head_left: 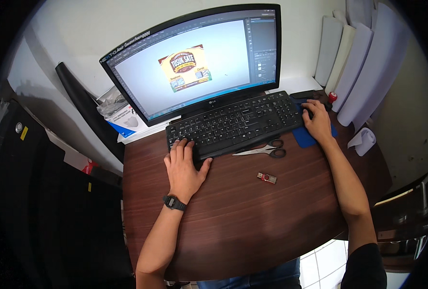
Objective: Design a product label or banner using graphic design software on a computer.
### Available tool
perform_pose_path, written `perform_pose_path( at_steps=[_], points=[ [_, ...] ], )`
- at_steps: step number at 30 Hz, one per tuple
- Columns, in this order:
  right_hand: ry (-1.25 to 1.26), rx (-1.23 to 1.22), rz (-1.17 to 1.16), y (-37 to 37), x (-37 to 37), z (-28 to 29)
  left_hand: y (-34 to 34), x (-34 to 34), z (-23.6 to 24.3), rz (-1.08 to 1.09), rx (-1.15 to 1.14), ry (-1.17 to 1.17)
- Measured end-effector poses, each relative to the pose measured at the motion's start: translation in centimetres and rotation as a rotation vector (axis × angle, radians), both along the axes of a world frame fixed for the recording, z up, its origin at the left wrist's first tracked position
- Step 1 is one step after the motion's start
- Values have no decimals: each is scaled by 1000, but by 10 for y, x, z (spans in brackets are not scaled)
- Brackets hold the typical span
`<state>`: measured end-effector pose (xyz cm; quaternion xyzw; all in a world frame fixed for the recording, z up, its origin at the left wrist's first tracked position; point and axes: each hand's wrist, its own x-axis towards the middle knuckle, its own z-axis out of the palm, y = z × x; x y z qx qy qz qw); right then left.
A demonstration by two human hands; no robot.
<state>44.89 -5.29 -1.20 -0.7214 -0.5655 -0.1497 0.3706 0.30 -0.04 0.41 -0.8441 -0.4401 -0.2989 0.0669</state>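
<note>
My left hand (181,171), with a black digital watch (174,203) on its wrist, lies over the lower left corner of a black keyboard (238,120). Its fingers are spread on the keys and the thumb rests apart, by the front edge. On a blue mouse pad (304,138), right of the keyboard, my right hand (318,123) curls over a dark computer mouse (311,113), which it mostly hides. Behind the keyboard a monitor (223,53) displays a yellow and brown label design in an editing program.
Scissors (267,149) with black handles lie at the keyboard's front edge. Closer to me is a red and silver USB stick (267,178) on the brown desk (252,226). Paper rolls (351,72) and a red-topped stamp (332,97) stand at right; a white box (126,120) sits left of the monitor.
</note>
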Motion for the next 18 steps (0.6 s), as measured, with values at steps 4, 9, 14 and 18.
perform_pose_path(
  at_steps=[4,9,14,18],
  points=[
    [13,-3,14,1,-2,2,1,-3,-1,-7,10,6],
    [4,-22,-8,0,-4,4,2,-2,-2,4,4,16],
    [9,-8,5,-1,-7,8,1,-2,-1,-5,-2,-3],
    [-6,-4,12,-1,-8,7,0,-4,-1,3,-14,-1]
  ],
)
